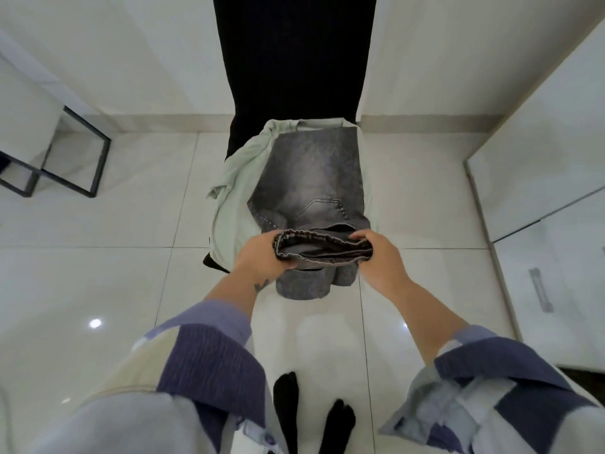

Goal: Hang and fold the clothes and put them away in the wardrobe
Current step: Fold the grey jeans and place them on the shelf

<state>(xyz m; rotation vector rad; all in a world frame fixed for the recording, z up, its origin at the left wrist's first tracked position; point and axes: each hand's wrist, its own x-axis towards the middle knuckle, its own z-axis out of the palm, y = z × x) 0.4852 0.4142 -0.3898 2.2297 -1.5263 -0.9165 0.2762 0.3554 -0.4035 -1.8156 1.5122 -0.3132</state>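
Note:
Grey washed jeans (311, 178) lie on the seat of a black chair (294, 60), on top of a pale green garment (235, 178). The near end of the jeans is folded up at the waistband (324, 249). My left hand (258, 257) grips the left end of that folded waistband. Its right end is held by my right hand (379, 253), fingers curled over the top. A lower fold of the jeans hangs over the seat's front edge (311, 285).
Glossy white floor tiles (98, 273) surround the chair. A black metal frame (75, 152) stands at the left. White cabinet fronts with a handle (540, 293) run along the right. My feet in black socks (311, 411) stand just before the chair.

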